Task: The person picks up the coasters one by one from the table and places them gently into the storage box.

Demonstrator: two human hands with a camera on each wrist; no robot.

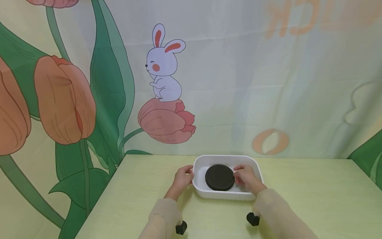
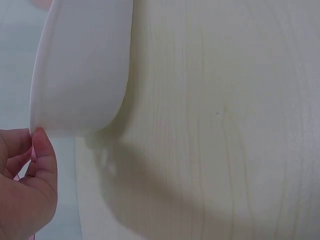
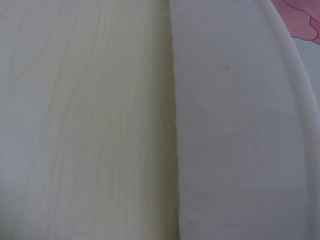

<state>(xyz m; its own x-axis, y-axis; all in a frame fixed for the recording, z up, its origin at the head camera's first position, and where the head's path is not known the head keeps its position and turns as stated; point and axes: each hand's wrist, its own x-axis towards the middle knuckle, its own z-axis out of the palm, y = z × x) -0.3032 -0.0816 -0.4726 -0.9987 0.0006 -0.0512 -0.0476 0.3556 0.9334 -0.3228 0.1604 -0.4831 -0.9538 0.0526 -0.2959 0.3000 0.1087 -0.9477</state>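
A white rectangular basin (image 1: 226, 196) with rounded corners rests on the table. Inside it is a flat black disc (image 1: 220, 177). My left hand (image 1: 183, 176) pinches the basin's left rim between thumb and fingers, which the left wrist view shows near a rounded corner. Reaching over the right side, my right hand (image 1: 247, 177) is inside the basin with bent fingers at the disc's right edge. Whether those fingertips grip the disc or only touch it cannot be made out. The right wrist view shows just the basin's outer wall (image 3: 240, 125), not the hand.
The pale wood-grain table (image 1: 313, 192) extends to both sides of the basin. A printed cloth (image 1: 226, 83) with tulips and a rabbit hangs behind its far edge. Black wrist pieces (image 1: 253, 219) hang under both sleeves.
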